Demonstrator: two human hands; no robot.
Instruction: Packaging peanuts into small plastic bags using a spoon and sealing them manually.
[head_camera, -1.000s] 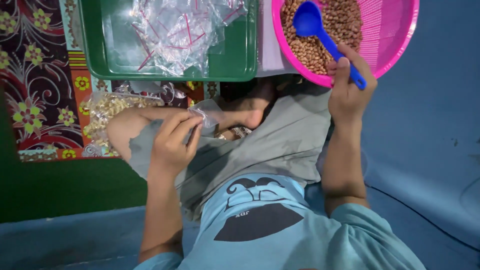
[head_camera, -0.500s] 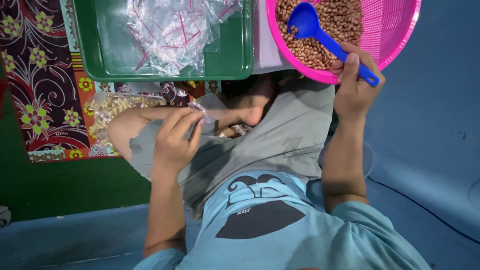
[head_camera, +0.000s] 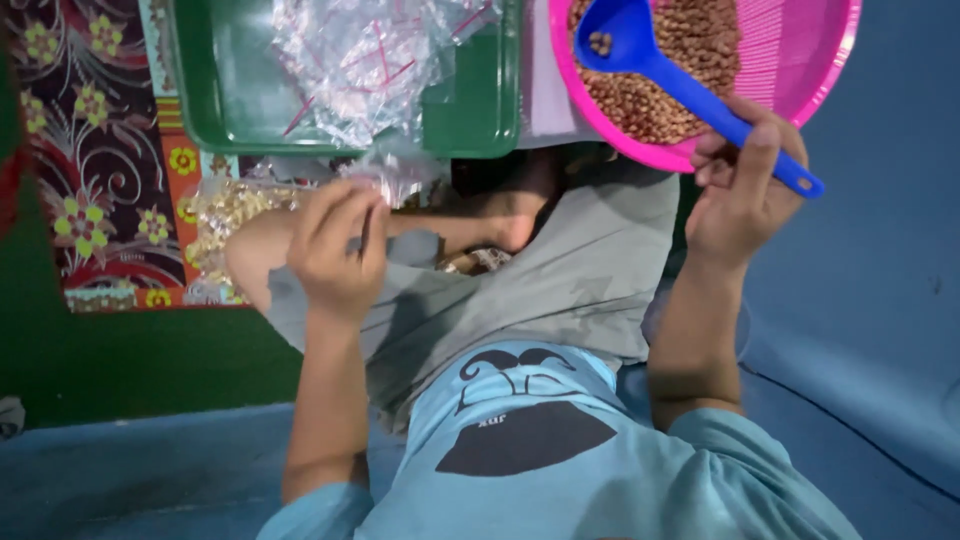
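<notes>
My right hand (head_camera: 742, 190) grips the handle of a blue plastic scoop (head_camera: 650, 62). The scoop's bowl holds a few brown beans and hovers over the beans in a pink round basket (head_camera: 800, 70). My left hand (head_camera: 338, 250) is closed on a small clear plastic bag (head_camera: 385, 178) held above my bent knee. A green tray (head_camera: 470, 115) in front of me carries a heap of empty clear zip bags (head_camera: 365, 55).
A filled bag of pale beans (head_camera: 225, 215) lies on the floral mat (head_camera: 95, 170) beside my left knee. I sit cross-legged in grey trousers and a light blue shirt. Green flooring (head_camera: 130, 360) is at left and blue flooring (head_camera: 890, 300) at right.
The scoop has lifted out of the beans with a few in its bowl. My left hand has raised the small bag slightly toward the tray.
</notes>
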